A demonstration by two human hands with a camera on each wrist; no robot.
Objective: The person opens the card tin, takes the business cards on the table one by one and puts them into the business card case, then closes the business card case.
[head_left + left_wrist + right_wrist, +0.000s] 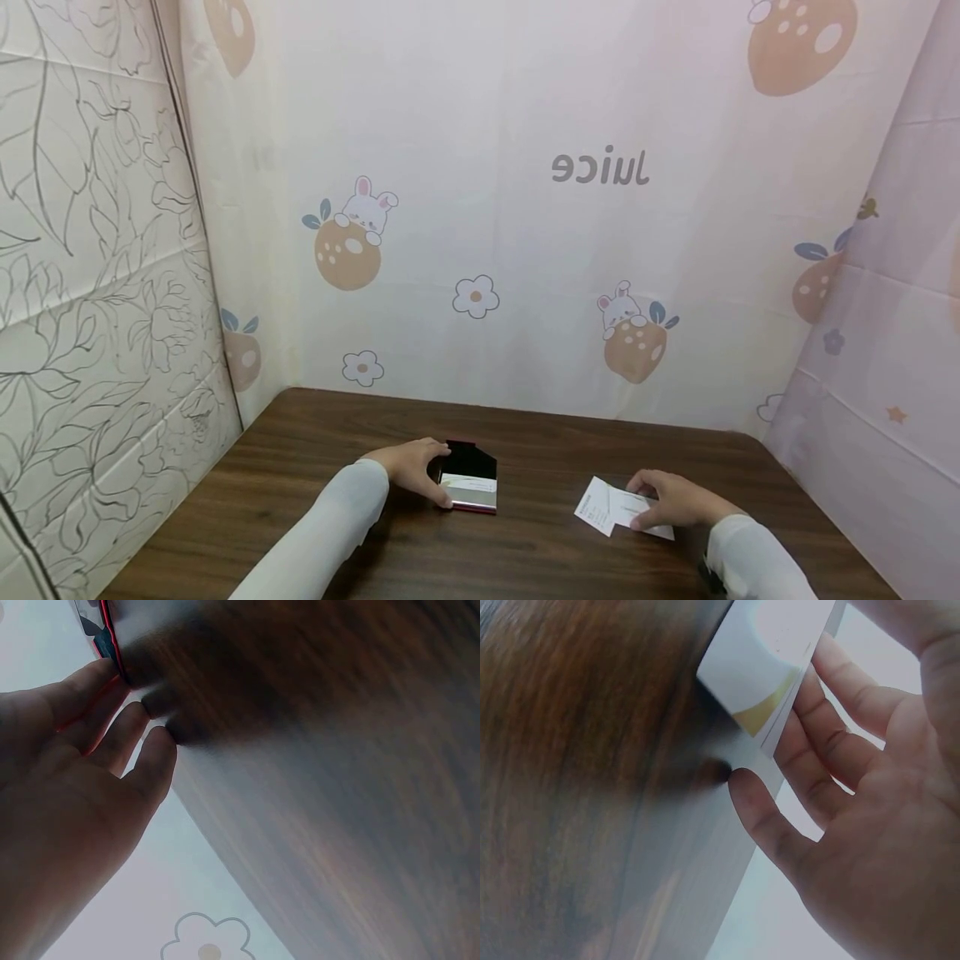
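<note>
A business card case point(472, 457), black inside with a silvery front and a reddish edge, lies on the table with its lid raised. White cards point(480, 483) show inside it. My left hand point(411, 468) grips the case by its left side, thumb near the front corner and fingers farther back. In the left wrist view the fingertips meet the red rim point(114, 637) of the case. To the right, my right hand point(682, 500) pinches several white business cards point(626, 507), which are slightly fanned. The right wrist view shows those cards point(742, 667) between thumb and fingers, with the little finger reaching down to the table.
Both hands work over a dark wood-grain table point(540, 550). A printed curtain point(510, 233) with fruit and rabbits hangs behind its far edge. On the left stands a flower-patterned curtain point(97, 250), and another curtain point(892, 317) closes off the right side.
</note>
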